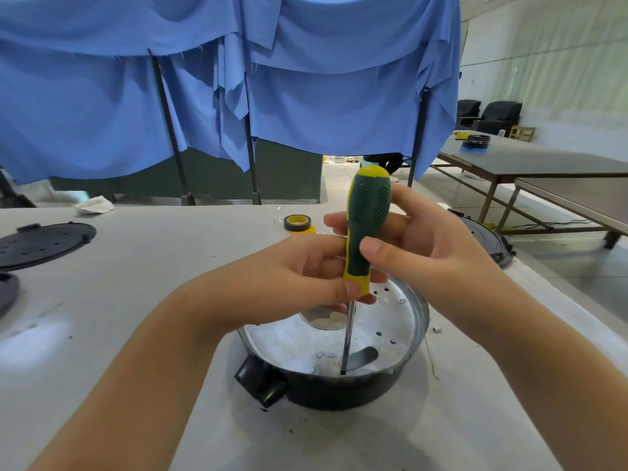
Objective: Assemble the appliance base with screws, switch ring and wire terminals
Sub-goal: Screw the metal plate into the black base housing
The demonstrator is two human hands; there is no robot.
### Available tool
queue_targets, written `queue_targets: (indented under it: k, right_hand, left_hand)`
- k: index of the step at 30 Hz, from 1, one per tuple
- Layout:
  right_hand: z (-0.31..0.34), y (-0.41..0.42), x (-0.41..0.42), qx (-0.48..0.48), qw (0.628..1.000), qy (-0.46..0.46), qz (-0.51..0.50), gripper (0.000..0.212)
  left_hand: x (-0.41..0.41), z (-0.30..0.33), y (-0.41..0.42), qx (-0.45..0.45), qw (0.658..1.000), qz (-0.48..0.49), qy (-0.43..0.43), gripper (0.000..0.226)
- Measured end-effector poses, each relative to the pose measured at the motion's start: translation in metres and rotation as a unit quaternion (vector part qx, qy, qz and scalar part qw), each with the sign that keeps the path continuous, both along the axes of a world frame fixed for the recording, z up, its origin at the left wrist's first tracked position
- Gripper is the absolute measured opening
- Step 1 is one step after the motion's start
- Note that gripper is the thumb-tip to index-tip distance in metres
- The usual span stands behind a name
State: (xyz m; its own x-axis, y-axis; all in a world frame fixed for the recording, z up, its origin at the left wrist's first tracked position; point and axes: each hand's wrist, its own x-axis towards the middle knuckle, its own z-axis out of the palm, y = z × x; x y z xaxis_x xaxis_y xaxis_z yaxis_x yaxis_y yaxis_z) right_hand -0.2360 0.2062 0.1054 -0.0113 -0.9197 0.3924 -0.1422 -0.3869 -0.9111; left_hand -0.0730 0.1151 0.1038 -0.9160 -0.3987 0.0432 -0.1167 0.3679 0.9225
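The appliance base (339, 389), a black round shell with a silver metal plate inside, sits on the white table in front of me. A screwdriver (367, 219) with a green and yellow handle stands upright over it. Its shaft reaches down to the near inner edge of the plate. My right hand (424, 239) grips the handle's middle, thumb across the front. My left hand (316, 273) pinches the handle's lower end where the shaft starts. Small screws (324, 355) lie on the plate beside the tip.
A roll of dark tape (297, 223) lies behind my hands. A black perforated round lid (40, 244) rests at the far left, another round black part (489, 239) at the right edge. Blue cloth (238, 79) hangs behind the table. Other tables (530, 161) stand to the right.
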Motion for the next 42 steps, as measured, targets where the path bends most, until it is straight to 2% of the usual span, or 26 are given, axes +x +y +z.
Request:
queue_targets:
  k: [3,5,7,10,12,14,18,20,25,28,31,33,38,40,42]
  right_hand:
    - [-0.001,-0.003,-0.001,-0.032,0.997,0.044,-0.058,0.05]
    - [-0.002,-0.004,-0.001,-0.048,0.991,0.084,-0.097,0.051]
    - [-0.003,-0.004,-0.002,-0.06,0.985,0.114,-0.112,0.05]
    - [-0.003,-0.004,-0.003,-0.069,0.982,0.129,-0.117,0.05]
    - [-0.002,-0.004,-0.004,-0.06,0.983,0.132,-0.113,0.046]
    - [0.0,-0.003,-0.006,-0.034,0.987,0.14,-0.067,0.042]
    - [0.003,0.001,-0.016,0.024,0.995,0.092,0.041,0.05]
    - [0.003,0.0,-0.019,0.025,0.995,0.087,0.03,0.049]
    - [0.001,-0.003,-0.016,0.013,0.993,0.118,-0.021,0.033]
    - [-0.001,-0.003,-0.012,0.004,0.995,0.093,-0.037,0.044]
    - [-0.006,-0.005,-0.005,-0.003,0.996,0.062,-0.062,0.056]
    - [-0.007,-0.006,0.0,-0.008,0.995,0.058,-0.081,0.057]
    - [-0.006,-0.005,0.0,0.005,0.999,0.01,-0.05,0.049]
    - [-0.004,-0.004,-0.003,0.015,0.999,-0.027,-0.017,0.052]
    - [-0.003,-0.004,-0.005,0.015,1.0,-0.022,-0.003,0.054]
  left_hand:
    - [-0.002,0.0,0.001,-0.016,1.0,0.011,-0.004,0.033]
    - [-0.005,-0.001,0.001,-0.07,0.997,0.042,-0.012,0.032]
    - [-0.008,-0.002,0.002,-0.093,0.992,0.084,-0.013,0.039]
    - [-0.008,-0.002,0.002,-0.087,0.988,0.13,0.014,0.034]
    - [-0.006,-0.001,0.002,-0.082,0.988,0.129,0.015,0.026]
    - [-0.003,0.001,0.002,-0.074,0.991,0.114,0.017,0.022]
    - [0.002,0.005,0.001,-0.056,0.995,0.086,0.001,0.019]
    - [0.003,0.005,0.0,-0.046,0.996,0.07,-0.018,0.024]
    - [0.004,0.005,0.0,-0.039,0.998,0.033,-0.04,0.027]
    - [0.003,0.007,0.004,-0.07,0.997,0.04,-0.02,0.023]
    - [-0.002,0.006,0.007,-0.112,0.99,0.086,-0.001,0.034]
    - [-0.005,0.005,0.009,-0.12,0.985,0.123,0.026,0.034]
    - [-0.001,0.006,0.004,-0.055,0.989,0.129,0.046,0.032]
    - [0.0,0.007,0.003,-0.03,0.992,0.114,0.037,0.033]
    - [0.0,0.008,0.004,-0.012,0.995,0.094,0.034,0.033]
